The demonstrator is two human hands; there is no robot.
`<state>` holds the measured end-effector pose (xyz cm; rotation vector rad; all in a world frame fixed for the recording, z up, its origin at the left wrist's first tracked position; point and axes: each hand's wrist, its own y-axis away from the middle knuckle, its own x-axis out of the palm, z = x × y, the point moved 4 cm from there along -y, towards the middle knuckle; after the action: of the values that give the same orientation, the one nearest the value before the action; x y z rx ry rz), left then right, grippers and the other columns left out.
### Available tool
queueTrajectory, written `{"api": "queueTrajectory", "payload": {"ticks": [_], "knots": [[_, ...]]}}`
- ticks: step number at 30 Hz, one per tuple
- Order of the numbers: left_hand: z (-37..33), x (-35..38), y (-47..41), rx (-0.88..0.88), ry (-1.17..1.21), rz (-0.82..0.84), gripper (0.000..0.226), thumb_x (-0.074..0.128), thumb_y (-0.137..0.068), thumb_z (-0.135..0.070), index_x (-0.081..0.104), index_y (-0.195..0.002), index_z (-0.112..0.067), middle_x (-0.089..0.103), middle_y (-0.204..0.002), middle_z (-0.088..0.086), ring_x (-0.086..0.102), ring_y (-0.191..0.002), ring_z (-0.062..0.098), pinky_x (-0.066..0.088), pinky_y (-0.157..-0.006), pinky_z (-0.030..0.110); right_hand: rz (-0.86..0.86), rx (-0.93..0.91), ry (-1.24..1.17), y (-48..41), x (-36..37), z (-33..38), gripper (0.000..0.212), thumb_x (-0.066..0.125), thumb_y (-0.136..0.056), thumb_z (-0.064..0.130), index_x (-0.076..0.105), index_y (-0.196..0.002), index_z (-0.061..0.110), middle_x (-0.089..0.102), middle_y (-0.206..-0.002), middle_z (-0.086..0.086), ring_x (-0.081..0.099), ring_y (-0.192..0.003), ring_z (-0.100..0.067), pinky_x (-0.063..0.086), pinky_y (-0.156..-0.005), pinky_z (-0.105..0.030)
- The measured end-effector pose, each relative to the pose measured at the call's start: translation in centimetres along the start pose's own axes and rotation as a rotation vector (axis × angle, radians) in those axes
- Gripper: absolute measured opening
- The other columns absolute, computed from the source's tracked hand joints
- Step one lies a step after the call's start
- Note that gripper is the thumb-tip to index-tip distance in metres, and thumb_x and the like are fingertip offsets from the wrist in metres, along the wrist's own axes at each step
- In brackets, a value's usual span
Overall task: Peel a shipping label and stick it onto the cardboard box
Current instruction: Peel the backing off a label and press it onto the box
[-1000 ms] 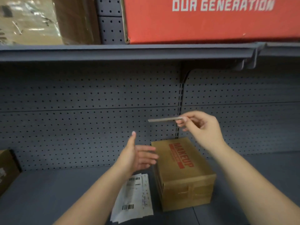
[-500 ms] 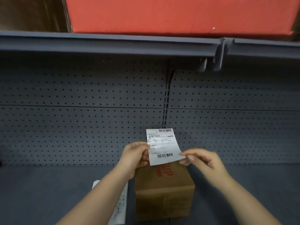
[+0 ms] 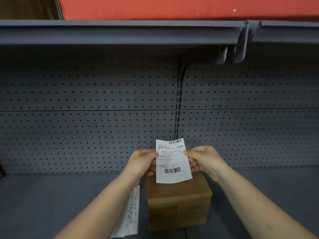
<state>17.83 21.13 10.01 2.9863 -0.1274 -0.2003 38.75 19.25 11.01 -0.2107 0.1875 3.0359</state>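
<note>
Nearest the camera, two bare forearms are seen reaching forward over the grey shelf (image 3: pixel 51 204). Between them a cardboard box (image 3: pixel 177 204) is set on the shelf, closed, so nothing of its contents can be told. Just beside its left wall a stack of further label sheets (image 3: pixel 131 216) is laid flat.

Above the box the shipping label (image 3: pixel 172 161) is held upright, printed face toward the camera, clear of the box top. Its left edge is pinched by the left hand (image 3: pixel 141 163) and its right edge by the right hand (image 3: pixel 203 161), thumbs in front and fingers behind. Whether the backing is already parted cannot be told.

The label is judged to be very light, thin and floppy; its lower edge is seen to curl. It is best taken at the edges or a corner, so that the backing can be split there and the adhesive side is not touched. Once peeled, it is likely to fold and cling to itself unless kept taut.

Farther back the perforated back panel (image 3: pixel 86 100) is seen, and above it the upper shelf (image 3: pixel 120 31), on which a red carton (image 3: pixel 172 7) is stored.
</note>
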Motion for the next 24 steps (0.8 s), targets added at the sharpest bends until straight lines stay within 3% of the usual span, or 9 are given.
{"api": "queueTrajectory", "payload": {"ticks": [4,7,11,21,24], "knots": [[0.3,-0.3,-0.8,-0.03,-0.138,-0.011,0.016,0.059,-0.09,-0.018,0.069,-0.095,-0.006,0.071,-0.071,0.011,0.058,-0.044,0.015,0.044,-0.038,0.022,0.007,0.044,0.106,-0.7,0.6,0.0,0.021,0.067,-0.086,0.01,0.065,-0.093,-0.009,0.072,-0.071,-0.018,0.063,-0.047,-0.019,0.053,-0.043,-0.026],[0.4,-0.3,-1.3,-0.017,-0.221,0.014,0.021,0.059,-0.091,-0.015,0.066,-0.11,-0.01,0.069,-0.069,0.008,0.057,-0.04,0.011,0.044,-0.037,0.02,-0.011,0.055,0.179,-1.2,0.6,0.1,0.021,0.068,-0.084,0.009,0.064,-0.093,-0.01,0.069,-0.068,-0.016,0.06,-0.041,-0.016,0.048,-0.038,-0.024],[0.4,0.2,-1.6,0.031,-0.353,-0.012,0.05,0.062,-0.087,-0.01,0.047,-0.134,-0.015,0.065,-0.065,0.003,0.051,-0.034,0.006,0.038,-0.033,0.018,-0.018,0.059,0.268,-1.3,0.6,0.0,0.021,0.068,-0.084,0.011,0.064,-0.091,-0.008,0.067,-0.065,-0.013,0.057,-0.039,-0.015,0.042,-0.036,-0.022],[0.6,0.6,-1.7,0.036,-0.443,-0.052,0.056,0.061,-0.085,-0.01,0.04,-0.136,-0.019,0.065,-0.074,0.005,0.053,-0.047,0.013,0.038,-0.034,0.017,0.009,0.041,0.455,-1.3,1.1,-0.2,0.016,0.07,-0.082,0.013,0.067,-0.082,-0.003,0.071,-0.058,-0.009,0.057,-0.037,-0.015,0.04,-0.033,-0.021],[0.8,0.7,-1.6,0.053,-0.465,-0.068,0.055,0.062,-0.081,-0.011,0.044,-0.132,-0.019,0.066,-0.084,0.0,0.057,-0.06,0.013,0.046,-0.048,0.025,-0.011,0.012,0.535,-1.2,1.2,-0.2,0.016,0.069,-0.083,0.015,0.068,-0.078,0.0,0.066,-0.048,-0.002,0.051,-0.03,-0.011,0.037,-0.032,-0.018]]}}
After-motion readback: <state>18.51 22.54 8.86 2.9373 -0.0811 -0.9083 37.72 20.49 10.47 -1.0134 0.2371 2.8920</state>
